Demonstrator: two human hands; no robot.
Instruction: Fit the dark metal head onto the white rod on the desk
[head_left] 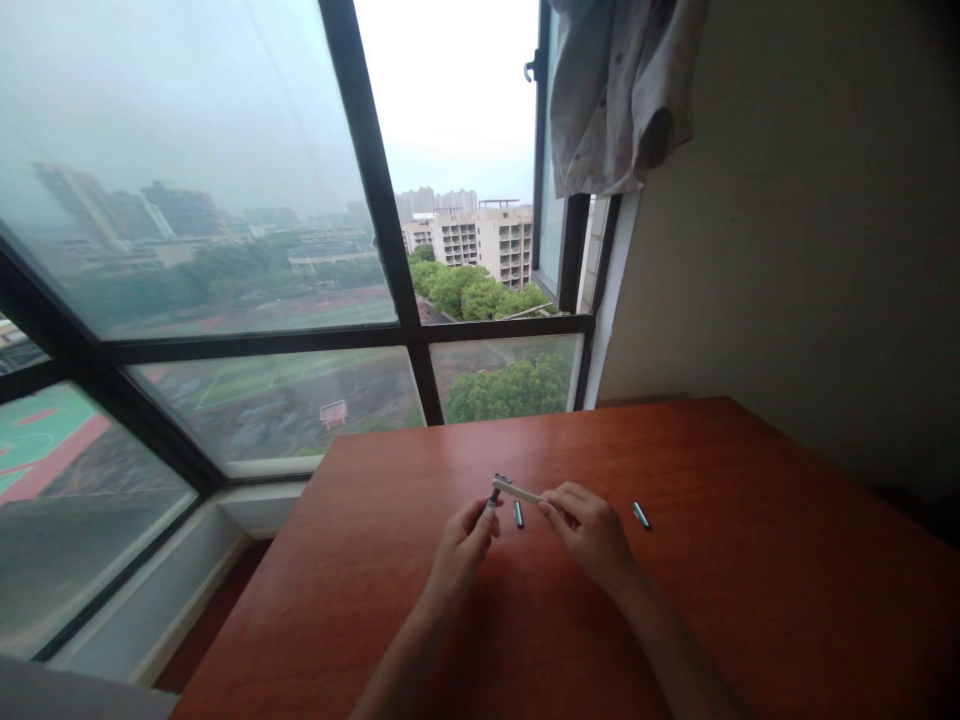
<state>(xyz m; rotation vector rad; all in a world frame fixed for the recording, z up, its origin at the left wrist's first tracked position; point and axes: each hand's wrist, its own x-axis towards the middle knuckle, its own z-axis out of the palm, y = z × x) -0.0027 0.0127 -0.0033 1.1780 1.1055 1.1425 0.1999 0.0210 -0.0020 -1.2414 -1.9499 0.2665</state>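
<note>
So the pale stick (519, 491) is up in the air over the table, one end poking out well past the fingertips of the right hand (589, 525), which has the other end pinched between thumb and fingers, closed right down on it. The free end meets or overlaps the top of a thin dark piece (493, 497), can't tell if they actually touch. The left hand (465, 540) is left of the stick, thumb and fingers closed around that dark piece, its top poking up.

Any writing on these is too small to read.

Both forearms come in from the near side of the stick, angled toward each other, fingers curled.

Just below the stick there's a small dark shiny tube (518, 514) lying on the reddish-brown table (390, 500). A similar tube (641, 515) lies off to the stick's right, past the right hand. Beyond the stick is a dark-framed window (409, 318), with a hanging cloth (600, 100) up to the right.
</note>
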